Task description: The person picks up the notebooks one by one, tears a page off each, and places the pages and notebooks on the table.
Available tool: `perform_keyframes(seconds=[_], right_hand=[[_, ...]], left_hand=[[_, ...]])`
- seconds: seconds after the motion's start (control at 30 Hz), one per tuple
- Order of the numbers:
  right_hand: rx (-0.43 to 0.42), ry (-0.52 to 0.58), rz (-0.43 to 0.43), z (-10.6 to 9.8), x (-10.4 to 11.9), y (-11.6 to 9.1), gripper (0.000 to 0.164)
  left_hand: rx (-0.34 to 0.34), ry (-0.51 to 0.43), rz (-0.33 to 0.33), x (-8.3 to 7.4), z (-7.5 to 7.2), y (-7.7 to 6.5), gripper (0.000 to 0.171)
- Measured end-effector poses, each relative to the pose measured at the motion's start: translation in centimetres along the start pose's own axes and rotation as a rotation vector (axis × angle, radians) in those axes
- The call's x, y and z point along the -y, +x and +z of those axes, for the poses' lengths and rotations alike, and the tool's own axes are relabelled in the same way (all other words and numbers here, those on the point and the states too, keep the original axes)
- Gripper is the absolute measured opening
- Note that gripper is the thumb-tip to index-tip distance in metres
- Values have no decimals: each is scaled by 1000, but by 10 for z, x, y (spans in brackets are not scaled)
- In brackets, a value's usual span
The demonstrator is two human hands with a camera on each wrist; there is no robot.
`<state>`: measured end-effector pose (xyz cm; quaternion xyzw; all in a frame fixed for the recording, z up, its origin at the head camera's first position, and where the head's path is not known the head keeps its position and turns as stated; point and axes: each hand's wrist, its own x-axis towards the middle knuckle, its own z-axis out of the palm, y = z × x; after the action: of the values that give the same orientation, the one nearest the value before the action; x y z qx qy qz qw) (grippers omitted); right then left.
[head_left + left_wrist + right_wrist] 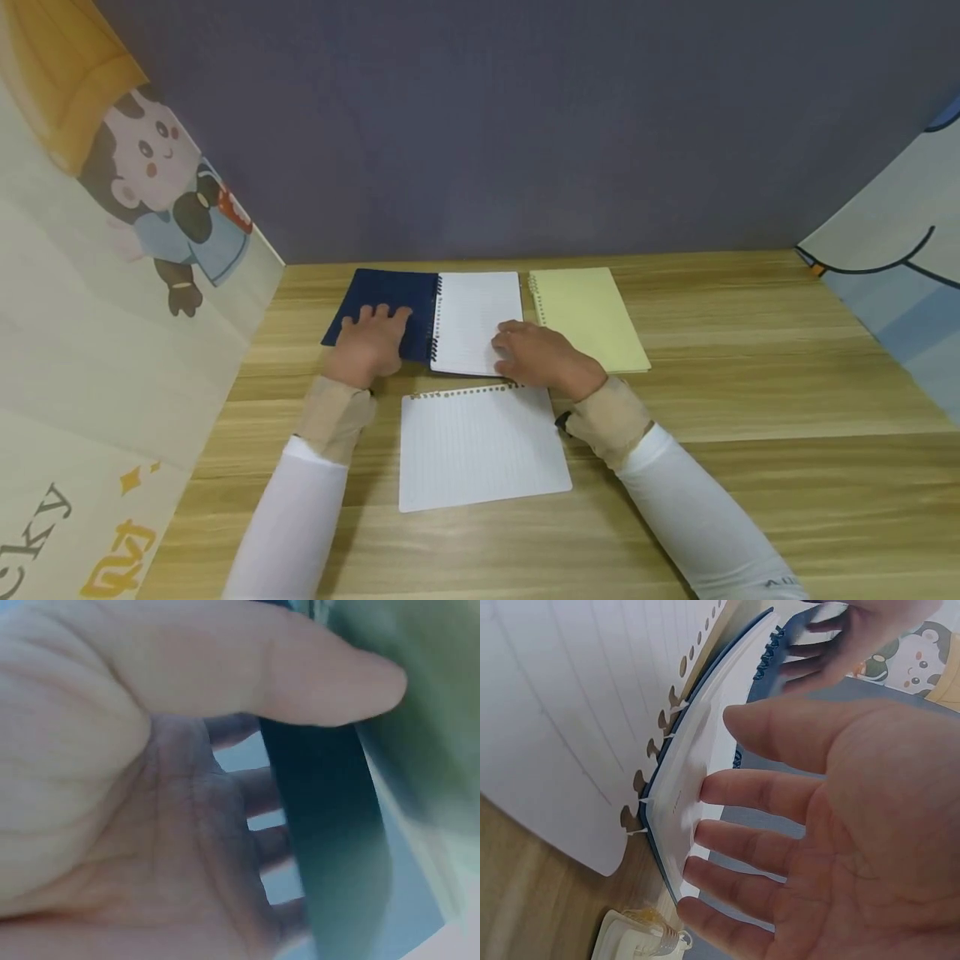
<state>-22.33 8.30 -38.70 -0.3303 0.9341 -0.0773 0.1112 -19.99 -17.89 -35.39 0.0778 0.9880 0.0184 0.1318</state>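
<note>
A ring-bound notebook lies spread out, its dark blue cover at the left and a white lined page at the right, black rings between. My left hand is over the blue cover, fingers spread; in the left wrist view its thumb crosses in front of a dark strip. My right hand is at the page's right edge. The right wrist view shows its fingers nearly straight, with fingertips at the paper. In front of the notebook lies a loose lined sheet with torn holes along its top.
A pale yellow ring-hole pad lies right of the notebook, partly behind my right hand. A dark grey panel rises at the back of the wooden table. A wall with cartoon pictures stands at the left.
</note>
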Motion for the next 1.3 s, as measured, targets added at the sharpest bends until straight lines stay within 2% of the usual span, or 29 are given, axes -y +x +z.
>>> perform_keyframes(seconds=[0.2,0.37,0.47,0.6,0.67,0.83,0.93,1.1,1.3], right_hand=[[-3,-3,-4,1,0,2,46],[-2,-17,0,1,0,2,46],[-4,-21,-3,1,0,2,46],[-5,-11,-6,0,0,1,46],[-6,-4,-8,0,0,0,47],[-9,0,-9,1,0,1,46],[-11,-6,-11,2,-1,1,46],[-15,-13,-11,2,-2,2,46],[-14,-20,-12,2,-3,3,45]], left_hand=[[-119,-33,-41,20,-25,-20,75],[-166,-122,-21,24,-39,-29,83],[-185,-170,52,22,-44,-32,86],[-201,-222,188,14,-47,-33,86],[-216,-253,232,9,-47,-32,88],[-313,-302,290,-3,-43,-26,92],[-347,-327,326,-10,-41,-23,95],[-344,-375,359,-22,-34,-16,102],[-317,-332,378,-35,-20,-4,102]])
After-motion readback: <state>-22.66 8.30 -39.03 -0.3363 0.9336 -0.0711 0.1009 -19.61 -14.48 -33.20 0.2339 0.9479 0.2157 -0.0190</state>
